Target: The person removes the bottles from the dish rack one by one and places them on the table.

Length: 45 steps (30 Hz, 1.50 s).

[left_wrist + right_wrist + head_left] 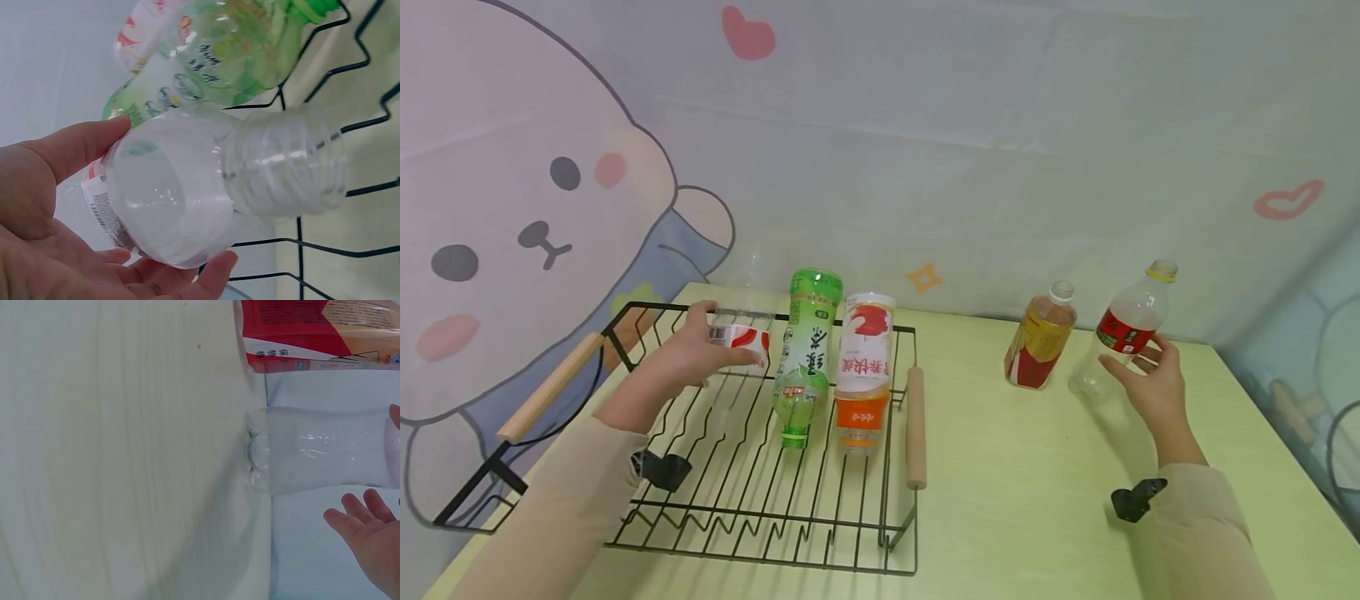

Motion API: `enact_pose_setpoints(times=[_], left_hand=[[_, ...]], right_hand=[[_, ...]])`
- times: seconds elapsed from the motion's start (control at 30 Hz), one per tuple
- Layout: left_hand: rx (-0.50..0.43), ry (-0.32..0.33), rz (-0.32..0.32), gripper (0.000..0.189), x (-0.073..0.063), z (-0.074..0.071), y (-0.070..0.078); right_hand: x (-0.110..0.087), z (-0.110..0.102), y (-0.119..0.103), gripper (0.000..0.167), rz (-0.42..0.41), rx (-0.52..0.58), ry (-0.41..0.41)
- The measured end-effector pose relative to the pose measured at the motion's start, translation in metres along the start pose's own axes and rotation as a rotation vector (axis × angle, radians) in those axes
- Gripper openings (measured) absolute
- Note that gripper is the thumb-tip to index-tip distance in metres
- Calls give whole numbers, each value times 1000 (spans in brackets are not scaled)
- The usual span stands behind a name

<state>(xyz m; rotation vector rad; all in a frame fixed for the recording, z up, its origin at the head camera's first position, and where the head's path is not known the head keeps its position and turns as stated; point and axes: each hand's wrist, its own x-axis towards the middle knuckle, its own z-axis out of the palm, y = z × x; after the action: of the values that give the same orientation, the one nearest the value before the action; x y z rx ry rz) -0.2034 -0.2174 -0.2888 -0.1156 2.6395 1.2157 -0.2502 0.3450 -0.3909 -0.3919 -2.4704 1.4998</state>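
Your left hand grips a clear, red-and-white-labelled plastic bottle, neck down, over a black wire rack at the desk's left. Near its far right corner, your right hand, fingers apart, brackets a clear, red-labelled plastic bottle. Both seem light, easily dented; hold mid-label.

Five bottles, one wire rack, one table, two wrist mounts, two printed hearts, one star.

Your left arm and right arm reach forward, your left hand curved in a grip, your right hand with thumb and fingers loosely parted.
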Motion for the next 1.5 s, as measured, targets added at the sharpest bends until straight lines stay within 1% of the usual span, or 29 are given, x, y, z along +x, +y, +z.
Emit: enact_pose_setpoints(times=[0.17,0.4,0.57,0.77,0.9,1.1,1.3,1.5], left_hand=[[-28,-5,27,108,-4,-9,5],[-51,-22,43,107,-9,-11,11],[-39,-30,54,107,-11,-13,16],[-8,-30,73,107,-15,-15,23],[12,-27,91,107,-18,-16,31],[32,-28,136,104,-22,-17,40],[64,-39,141,100,-24,-17,46],[79,-46,161,96,-26,-14,52]], right_hand=[[-3,-8,-4,93,-27,-1,14],[-11,-23,-11,92,-39,33,22],[-14,-35,-18,92,-54,37,32],[-19,-49,-32,88,-90,10,25],[-26,-56,-43,86,-137,5,25],[-34,-63,-61,82,-245,11,58],[-42,-63,-78,79,-318,23,75],[-48,-59,-96,79,-370,14,68]])
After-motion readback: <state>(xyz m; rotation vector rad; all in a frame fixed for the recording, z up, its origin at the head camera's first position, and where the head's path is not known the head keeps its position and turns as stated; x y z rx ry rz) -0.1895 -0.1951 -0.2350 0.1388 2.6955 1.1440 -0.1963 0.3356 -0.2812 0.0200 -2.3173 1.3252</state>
